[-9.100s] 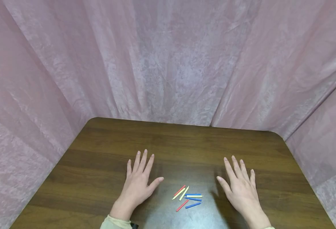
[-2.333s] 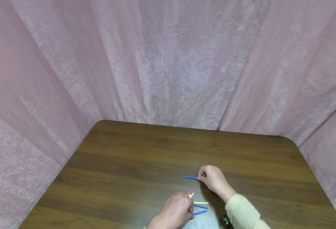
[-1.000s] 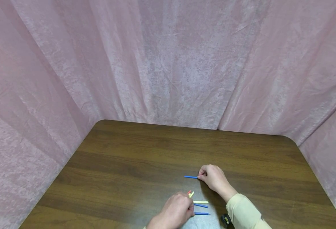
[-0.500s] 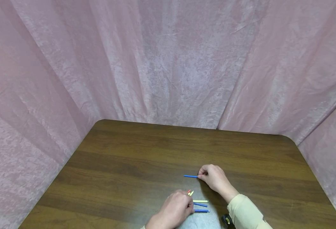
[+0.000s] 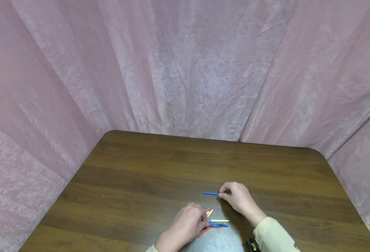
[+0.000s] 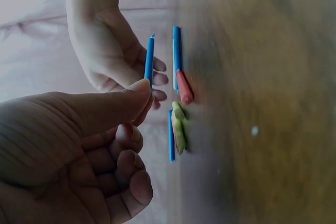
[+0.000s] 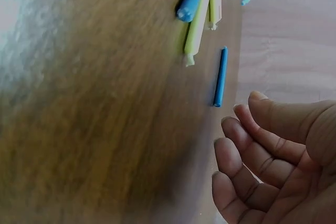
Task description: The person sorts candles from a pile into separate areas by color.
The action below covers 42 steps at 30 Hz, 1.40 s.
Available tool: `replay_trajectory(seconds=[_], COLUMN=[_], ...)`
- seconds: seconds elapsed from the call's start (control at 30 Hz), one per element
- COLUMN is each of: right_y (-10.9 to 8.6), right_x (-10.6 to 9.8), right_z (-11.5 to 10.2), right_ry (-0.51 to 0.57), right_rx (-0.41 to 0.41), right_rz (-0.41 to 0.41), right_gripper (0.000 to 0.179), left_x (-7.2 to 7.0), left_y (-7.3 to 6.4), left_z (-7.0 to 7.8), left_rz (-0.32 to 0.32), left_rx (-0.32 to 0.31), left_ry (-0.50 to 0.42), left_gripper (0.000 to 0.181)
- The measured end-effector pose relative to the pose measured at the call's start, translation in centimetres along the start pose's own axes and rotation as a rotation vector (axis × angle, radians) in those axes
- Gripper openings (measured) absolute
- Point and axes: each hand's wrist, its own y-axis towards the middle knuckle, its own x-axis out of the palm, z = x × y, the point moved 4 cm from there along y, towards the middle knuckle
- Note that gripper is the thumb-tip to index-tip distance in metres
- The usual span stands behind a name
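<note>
My left hand [image 5: 188, 222] pinches a blue birthday candle [image 6: 149, 59] between thumb and forefinger, above the small candle pile. Beyond the pile, another blue candle [image 5: 209, 193] lies by itself on the table. My right hand [image 5: 237, 197] is at that candle's right end, its fingers loosely bent; in the right wrist view a small gap separates the fingertips from the candle [image 7: 220, 77]. Under and around the left hand lie a yellow candle [image 5: 219, 220], a red candle [image 5: 204, 231], and more blue, yellow and red ones, partly hidden by the hand.
A brown wooden table [image 5: 125, 182] with rounded far corners carries everything. Pink curtains [image 5: 185, 70] hang along its far edge and both sides. A small black device [image 5: 252, 244] sits at the right sleeve [image 5: 273, 232].
Both hands began spread flat beside the candles. One blue candle now lies apart beyond the pile. The left hand just shifted slightly, lifting a blue candle and uncovering a red one. The right barely moved.
</note>
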Motion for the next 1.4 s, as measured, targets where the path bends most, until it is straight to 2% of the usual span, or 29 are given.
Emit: replay_trajectory(seconds=[0.27,0.6,0.93,1.4], right_y=[-0.5,-1.2,-1.8,-2.8], right_x=[-0.4,-0.6,-0.7,-0.7], right_z=[-0.3,-0.2,-0.1,0.1], right_ry=[0.033,0.034,0.028,0.036], right_rx=[0.012,-0.007,-0.016,-0.015], right_rz=[-0.013,-0.019,-0.005,0.000], right_gripper=[0.018,0.016,0.016,0.016], left_x=[-0.1,-0.3,-0.5,-0.5], left_y=[0.1,0.3,0.6,1.2], left_z=[-0.5,-0.8,-1.3,-1.8], left_rz=[-0.012,-0.002,0.020,0.023], left_rx=[-0.035,-0.043,-0.015,-0.024], left_ry=[-0.031,-0.072,-0.040,-0.044], left_gripper=[0.017,0.024,0.019,0.017])
